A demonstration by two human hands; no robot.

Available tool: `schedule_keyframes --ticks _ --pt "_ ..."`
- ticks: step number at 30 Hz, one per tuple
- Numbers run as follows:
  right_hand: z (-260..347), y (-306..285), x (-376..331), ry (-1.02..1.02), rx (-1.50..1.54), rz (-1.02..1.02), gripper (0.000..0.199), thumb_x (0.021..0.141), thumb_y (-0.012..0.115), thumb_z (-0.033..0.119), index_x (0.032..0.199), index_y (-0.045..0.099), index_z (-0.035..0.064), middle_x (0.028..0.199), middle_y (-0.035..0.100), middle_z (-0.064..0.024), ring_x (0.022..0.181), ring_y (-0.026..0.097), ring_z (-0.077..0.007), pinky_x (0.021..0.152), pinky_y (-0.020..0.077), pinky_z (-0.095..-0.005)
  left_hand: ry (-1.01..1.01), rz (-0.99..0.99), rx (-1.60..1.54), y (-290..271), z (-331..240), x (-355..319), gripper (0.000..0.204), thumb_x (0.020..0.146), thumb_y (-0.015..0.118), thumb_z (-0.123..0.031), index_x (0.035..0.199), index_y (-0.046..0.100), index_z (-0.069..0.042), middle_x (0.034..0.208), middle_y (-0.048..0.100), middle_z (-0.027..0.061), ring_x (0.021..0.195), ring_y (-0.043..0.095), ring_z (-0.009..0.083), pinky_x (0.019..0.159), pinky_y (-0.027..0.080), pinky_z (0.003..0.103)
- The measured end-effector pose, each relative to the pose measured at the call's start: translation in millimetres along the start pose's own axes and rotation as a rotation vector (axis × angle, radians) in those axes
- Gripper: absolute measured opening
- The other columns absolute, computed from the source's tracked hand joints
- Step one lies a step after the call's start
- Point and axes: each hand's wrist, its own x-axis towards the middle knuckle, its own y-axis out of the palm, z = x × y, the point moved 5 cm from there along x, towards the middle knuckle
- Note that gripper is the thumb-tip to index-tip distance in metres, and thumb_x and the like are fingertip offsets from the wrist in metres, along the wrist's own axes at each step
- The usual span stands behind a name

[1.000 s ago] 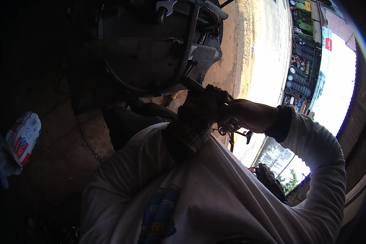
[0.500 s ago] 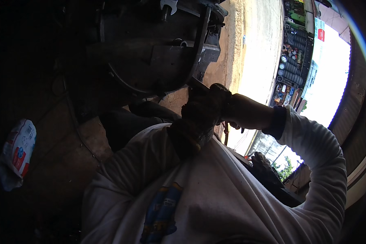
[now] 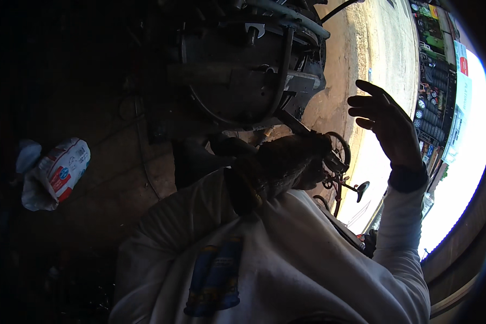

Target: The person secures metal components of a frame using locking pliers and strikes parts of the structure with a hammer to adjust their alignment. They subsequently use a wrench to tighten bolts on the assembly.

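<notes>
White-sleeved shirt (image 3: 302, 259) of the wearer, filling 6 o'clock; dark round-framed machine (image 3: 237, 92), from 11 to 12 o'clock; left hand (image 3: 297, 156), dark-gloved, just off centre toward 3 o'clock, at the lower end of the machine's dark bar (image 3: 292, 122); shadow is heavy there, so I cannot tell whether its fingers are clamped; right hand (image 3: 386, 121), raised at 2 o'clock, fingers apart; parked bicycle (image 3: 337, 189) beyond the glove; crumpled white-and-red packet (image 3: 65, 167) at 9 o'clock; metal spanner head (image 3: 261, 28) at 12 o'clock.
</notes>
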Motion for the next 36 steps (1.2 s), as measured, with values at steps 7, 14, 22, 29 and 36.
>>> schedule_keyframes --ticks 7,14,22,29,36 --pt "-72 -14 10 -0.116 -0.110 -0.228 0.044 0.097 0.052 0.034 0.133 0.052 0.0093 0.121 0.061 -0.0076 0.108 0.058 -0.0161 0.093 0.0418 -0.0321 0.361 -0.017 0.383 17 -44 -14 0.037 0.096 0.055 -0.034 0.119 0.057 -0.005 0.103 0.062 0.0065 0.094 0.065 0.0207 0.088 0.053 0.036" --pt "-129 -36 51 -0.358 -0.047 -0.283 0.044 0.095 0.060 0.029 0.125 0.054 -0.0026 0.116 0.064 -0.0135 0.104 0.062 -0.0199 0.090 0.0473 -0.0310 0.128 -0.304 0.191 13 -80 -47 0.037 0.094 0.056 -0.031 0.115 0.057 0.000 0.096 0.058 0.0036 0.095 0.063 0.0219 0.087 0.053 0.039" --pt "-193 -56 72 -0.392 0.030 -0.324 0.041 0.094 0.061 0.028 0.121 0.057 -0.0023 0.116 0.065 -0.0162 0.110 0.062 -0.0228 0.092 0.0476 -0.0318 0.383 -0.772 0.145 -49 -61 -133 0.038 0.089 0.067 -0.020 0.113 0.055 0.008 0.089 0.056 0.0019 0.089 0.062 0.0203 0.083 0.053 0.035" --pt "-202 -50 85 -0.452 0.121 -0.344 0.036 0.093 0.062 0.025 0.115 0.060 -0.0024 0.109 0.068 -0.0159 0.103 0.065 -0.0219 0.088 0.0492 -0.0318 0.152 -1.107 0.693 -17 -38 -106 0.028 0.092 0.065 -0.021 0.111 0.059 -0.002 0.102 0.062 0.0044 0.087 0.061 0.0140 0.079 0.049 0.027" --pt "-132 -75 122 -0.618 0.195 -0.376 0.031 0.091 0.064 0.026 0.109 0.064 0.0003 0.100 0.069 -0.0139 0.091 0.067 -0.0212 0.079 0.0500 -0.0317 0.180 -1.197 0.703 -34 -2 -125 0.018 0.091 0.063 -0.012 0.107 0.060 -0.004 0.096 0.062 0.0034 0.086 0.060 0.0111 0.078 0.049 0.025"
